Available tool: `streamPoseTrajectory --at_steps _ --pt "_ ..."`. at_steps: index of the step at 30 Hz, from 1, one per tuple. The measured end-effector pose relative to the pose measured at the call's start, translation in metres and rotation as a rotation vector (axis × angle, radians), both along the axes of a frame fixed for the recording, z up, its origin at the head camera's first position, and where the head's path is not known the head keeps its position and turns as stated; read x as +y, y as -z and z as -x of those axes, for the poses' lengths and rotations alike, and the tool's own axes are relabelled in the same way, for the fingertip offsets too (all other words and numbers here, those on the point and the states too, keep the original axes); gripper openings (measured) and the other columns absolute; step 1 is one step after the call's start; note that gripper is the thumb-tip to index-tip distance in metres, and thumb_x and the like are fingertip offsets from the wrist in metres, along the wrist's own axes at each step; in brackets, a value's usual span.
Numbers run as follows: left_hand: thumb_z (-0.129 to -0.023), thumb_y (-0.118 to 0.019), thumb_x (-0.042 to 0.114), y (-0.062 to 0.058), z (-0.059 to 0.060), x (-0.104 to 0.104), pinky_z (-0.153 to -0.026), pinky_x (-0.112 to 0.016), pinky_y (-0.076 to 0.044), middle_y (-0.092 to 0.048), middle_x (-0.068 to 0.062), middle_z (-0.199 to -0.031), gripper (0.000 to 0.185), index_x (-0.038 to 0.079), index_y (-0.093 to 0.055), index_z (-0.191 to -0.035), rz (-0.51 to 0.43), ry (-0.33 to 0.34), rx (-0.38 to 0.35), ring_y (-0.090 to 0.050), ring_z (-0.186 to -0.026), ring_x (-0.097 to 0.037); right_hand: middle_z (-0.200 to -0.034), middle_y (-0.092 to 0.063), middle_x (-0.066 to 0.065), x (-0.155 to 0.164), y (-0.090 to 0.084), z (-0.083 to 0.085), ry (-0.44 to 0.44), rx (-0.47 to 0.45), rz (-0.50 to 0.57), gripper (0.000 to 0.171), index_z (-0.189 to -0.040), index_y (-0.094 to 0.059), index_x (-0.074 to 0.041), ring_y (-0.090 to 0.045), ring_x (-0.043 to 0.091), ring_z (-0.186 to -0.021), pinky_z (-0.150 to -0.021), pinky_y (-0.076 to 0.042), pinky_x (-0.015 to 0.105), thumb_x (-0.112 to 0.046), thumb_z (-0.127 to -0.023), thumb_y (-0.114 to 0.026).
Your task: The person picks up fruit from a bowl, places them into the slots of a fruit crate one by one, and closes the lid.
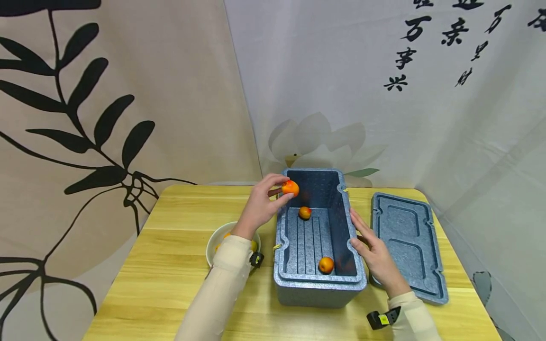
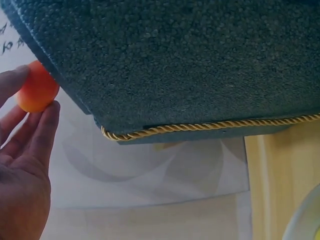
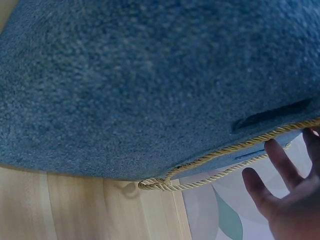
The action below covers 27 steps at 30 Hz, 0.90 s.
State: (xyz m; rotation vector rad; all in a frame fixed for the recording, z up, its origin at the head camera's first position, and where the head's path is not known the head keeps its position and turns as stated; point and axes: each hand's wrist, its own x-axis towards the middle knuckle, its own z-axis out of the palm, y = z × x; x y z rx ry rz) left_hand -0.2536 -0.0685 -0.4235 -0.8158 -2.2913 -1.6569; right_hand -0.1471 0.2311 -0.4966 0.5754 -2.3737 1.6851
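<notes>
My left hand (image 1: 265, 201) pinches a round orange-red fruit (image 1: 290, 188) between thumb and fingers, over the far left rim of a grey-blue foam box (image 1: 317, 287). The left wrist view shows the same fruit (image 2: 38, 89) in the fingertips beside the box wall (image 2: 175, 65). Inside the box lie two similar fruits, one fruit (image 1: 304, 212) toward the far end and another fruit (image 1: 326, 264) near the front right corner. My right hand (image 1: 375, 253) rests against the right side of the box, its fingers extended and spread near the rope (image 3: 225, 150) in the right wrist view.
A white bowl (image 1: 211, 244) with yellow and orange fruit stands left of the box, partly hidden by my left forearm. The box's lid (image 1: 407, 246) lies at the right on the wooden table (image 1: 170, 284). A printed curtain (image 1: 183, 94) hangs behind the table.
</notes>
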Motion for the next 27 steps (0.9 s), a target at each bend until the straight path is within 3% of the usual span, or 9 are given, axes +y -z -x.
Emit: streamPoseTrajectory --at_steps 6,16,27 --pt "-0.089 -0.074 0.011 0.0 0.004 0.004 -0.091 -0.033 -0.054 -0.059 -0.006 -0.119 0.036 0.002 -0.064 -0.122 0.034 0.016 0.02 -0.06 -0.107 -0.019 -0.16 -0.025 0.005 0.0 0.001 0.0 -0.003 -0.012 0.017 0.058 -0.153 -0.035 -0.012 -0.023 0.014 -0.144 -0.103 -0.034 0.016 0.005 -0.099 -0.051" --pt "-0.09 -0.072 0.017 0.0 0.007 0.008 -0.091 -0.027 -0.053 -0.059 -0.001 -0.121 0.038 0.006 -0.063 -0.126 0.074 -0.033 0.0 -0.058 -0.108 -0.014 -0.16 -0.025 0.003 -0.002 0.0 0.0 0.007 -0.031 0.013 0.057 -0.153 -0.035 -0.014 -0.022 0.015 -0.144 -0.102 -0.035 0.017 0.002 -0.101 -0.05" --pt "-0.089 -0.073 0.009 -0.001 0.012 0.018 -0.092 -0.028 -0.052 -0.059 -0.007 -0.12 0.042 0.0 -0.06 -0.128 0.06 -0.023 0.029 -0.058 -0.11 -0.019 -0.159 -0.026 0.004 0.0 0.002 0.001 0.0 -0.015 0.043 0.057 -0.153 -0.035 -0.011 -0.026 0.014 -0.143 -0.104 -0.037 0.024 0.004 -0.1 -0.05"
